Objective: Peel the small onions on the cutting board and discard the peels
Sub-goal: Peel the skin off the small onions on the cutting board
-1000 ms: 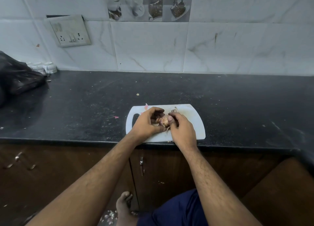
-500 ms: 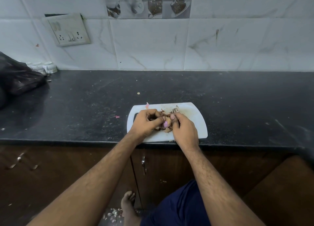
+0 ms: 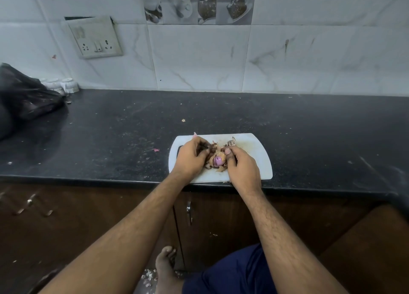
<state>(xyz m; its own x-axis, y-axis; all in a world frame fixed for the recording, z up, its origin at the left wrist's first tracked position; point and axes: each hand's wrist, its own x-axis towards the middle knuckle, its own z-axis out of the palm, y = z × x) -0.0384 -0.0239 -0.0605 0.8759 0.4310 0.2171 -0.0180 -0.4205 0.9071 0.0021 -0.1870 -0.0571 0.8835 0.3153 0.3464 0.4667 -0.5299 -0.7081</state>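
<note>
A small onion [image 3: 218,159] sits between my hands over the white cutting board [image 3: 254,154], its purple flesh partly bared and brown skin still clinging around it. My right hand [image 3: 241,168] pinches the onion from the right with thumb and fingers. My left hand [image 3: 191,158] is just left of it, fingers curled on a strip of dry peel [image 3: 210,148] pulled away from the onion. Loose brown peels [image 3: 231,142] lie on the board beyond the hands.
The board lies at the front edge of a black counter [image 3: 110,138]. A black plastic bag [image 3: 24,99] and small white cups [image 3: 66,84] stand at the far left. Peel scraps [image 3: 148,276] litter the floor beside my bare foot [image 3: 166,269].
My left hand has drawn away to the left, pulling skin off the onion. More purple flesh now shows between the hands.
</note>
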